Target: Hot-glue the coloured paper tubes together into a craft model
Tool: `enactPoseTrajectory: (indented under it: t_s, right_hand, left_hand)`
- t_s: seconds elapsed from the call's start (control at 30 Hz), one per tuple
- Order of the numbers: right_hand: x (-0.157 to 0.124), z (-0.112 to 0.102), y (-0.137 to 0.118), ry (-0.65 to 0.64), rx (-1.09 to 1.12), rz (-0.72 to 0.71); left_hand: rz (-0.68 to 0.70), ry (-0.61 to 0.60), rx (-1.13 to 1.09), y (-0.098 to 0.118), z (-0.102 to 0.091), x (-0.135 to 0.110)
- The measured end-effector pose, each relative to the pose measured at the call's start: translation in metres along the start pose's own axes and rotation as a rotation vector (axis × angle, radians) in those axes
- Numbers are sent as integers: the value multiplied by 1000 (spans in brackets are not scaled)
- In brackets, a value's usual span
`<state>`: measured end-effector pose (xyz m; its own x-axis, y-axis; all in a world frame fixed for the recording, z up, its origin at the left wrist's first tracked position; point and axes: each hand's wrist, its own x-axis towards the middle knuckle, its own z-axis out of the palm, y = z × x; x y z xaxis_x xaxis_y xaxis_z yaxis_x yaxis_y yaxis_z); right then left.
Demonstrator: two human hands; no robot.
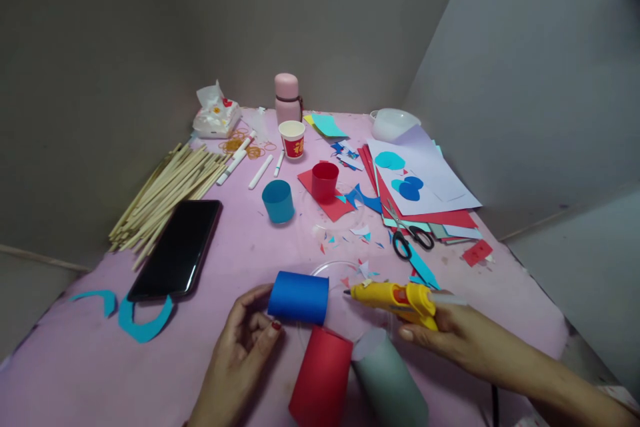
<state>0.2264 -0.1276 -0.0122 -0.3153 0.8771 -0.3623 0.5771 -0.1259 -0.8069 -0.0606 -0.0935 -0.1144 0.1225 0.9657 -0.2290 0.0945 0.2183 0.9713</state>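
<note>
My left hand (240, 353) pinches the left end of a blue paper cup (299, 297) lying on its side on the pink table (235, 247). My right hand (465, 337) grips a yellow glue gun (395, 299), its nozzle aimed left at the cup's right end, a small gap away. A red paper cup (323, 377) and a grey-green paper cup (390, 380) lie just in front of me, below the blue one.
A black phone (177, 250) and a bundle of wooden sticks (167, 190) lie at the left. Scissors (411, 235), stacked coloured paper (425, 187), paper scraps, a teal cup (278, 201), a red cup (325, 180), a pink bottle (287, 98) and markers fill the middle and right.
</note>
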Motion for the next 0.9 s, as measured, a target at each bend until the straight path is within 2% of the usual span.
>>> enactPoseTrajectory:
  t_s: [0.13,0.33,0.47,0.57,0.7,0.8,0.9]
  right_hand:
    - [-4,1,4,37,18,28]
    - [-14,-3,21,177,61,117]
    - [-27,-9,28,254,207,156]
    - [-38,-9,35,292,383,205]
    - [-47,1,53,420,550,229]
    - [-51,10,68,514,624,280]
    - [-52,15,82,565,682,264]
  left_hand:
    - [73,133,59,2,-2,-3]
    - [306,290,236,4,-7,-9]
    - [464,319,382,26,-16,4]
    - [594,296,585,59,-22,30]
    - [647,156,837,101,-19,75]
    - [644,68,929,118,-11,104]
    - [636,22,1018,123,-4,124]
